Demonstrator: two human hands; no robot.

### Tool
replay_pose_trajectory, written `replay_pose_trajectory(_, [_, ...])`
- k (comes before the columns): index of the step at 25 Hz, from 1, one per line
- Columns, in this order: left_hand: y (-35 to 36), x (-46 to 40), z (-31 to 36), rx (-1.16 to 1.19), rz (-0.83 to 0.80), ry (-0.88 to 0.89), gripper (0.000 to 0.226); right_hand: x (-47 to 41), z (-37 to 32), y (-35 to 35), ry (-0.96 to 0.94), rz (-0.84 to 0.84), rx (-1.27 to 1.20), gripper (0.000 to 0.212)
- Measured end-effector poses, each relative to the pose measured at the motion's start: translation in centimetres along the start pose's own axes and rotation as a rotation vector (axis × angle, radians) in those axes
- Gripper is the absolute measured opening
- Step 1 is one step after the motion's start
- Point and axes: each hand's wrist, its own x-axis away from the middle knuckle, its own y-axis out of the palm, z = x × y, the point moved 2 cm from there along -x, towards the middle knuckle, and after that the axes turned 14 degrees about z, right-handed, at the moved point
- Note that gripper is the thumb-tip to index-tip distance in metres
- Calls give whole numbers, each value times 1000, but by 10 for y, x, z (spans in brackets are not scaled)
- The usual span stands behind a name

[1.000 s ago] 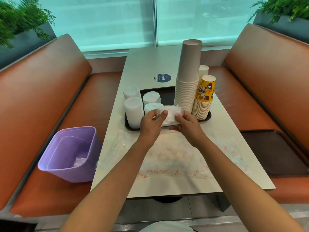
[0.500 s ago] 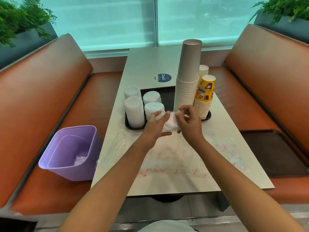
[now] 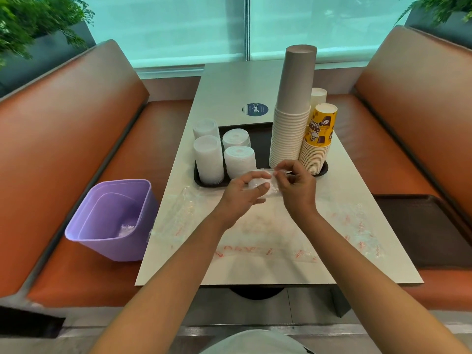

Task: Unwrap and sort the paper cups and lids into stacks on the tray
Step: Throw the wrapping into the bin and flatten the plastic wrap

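Frosted window (image 3: 245,26) far ahead of hands, teal daylight, vertical mullion at centre. White ledge (image 3: 169,71) under glass. Orange-brown booth seat (image 3: 63,129) left of hands, matching seat (image 3: 413,98) right. Pale rectangular table (image 3: 229,80) between them, round blue sticker (image 3: 255,109) beyond hands. Dark planters with green foliage (image 3: 30,19) behind left backrest, another (image 3: 444,8) behind right. Grey floor (image 3: 153,325) near, possibly tiled; dark pedestal base (image 3: 256,293) under table.
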Motion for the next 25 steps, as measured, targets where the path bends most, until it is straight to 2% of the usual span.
replay_pose_trajectory(2, [0, 3, -5, -27, 48, -41, 18, 3, 3, 0, -13, -17, -5, 17])
replay_pose_trajectory(4, [-3, 6, -10, -16, 129, -69, 23, 5, 7, 1, -1, -115, 14, 22])
replay_pose_trajectory(7, [-15, 9, -14, -1, 213, -82, 22, 12, 10, 5, 193, -344, -72, 27])
replay_pose_trajectory(9, [-23, 11, -16, -2, 221, -73, 23, 16, 8, 9, 297, -438, -136, 28])
replay_pose_trajectory(13, [-56, 8, -15, -5, 259, -57, 35, 20, 4, 39, 334, -429, -72, 29])
replay_pose_trajectory(16, [-101, 2, -16, -45, 302, -47, 41, 31, -1, 83, 356, -425, -24, 27])
replay_pose_trajectory(19, [-158, -4, -19, -96, 383, -59, 34, 49, -6, 138, 326, -455, 47, 32])
replay_pose_trajectory(22, [-238, -12, -26, -30, 476, -121, 25, 78, -9, 212, 314, -553, 120, 33])
replay_pose_trajectory(25, [-319, -27, -41, -137, 517, -206, 29, 106, 0, 286, 270, -607, 186, 32])
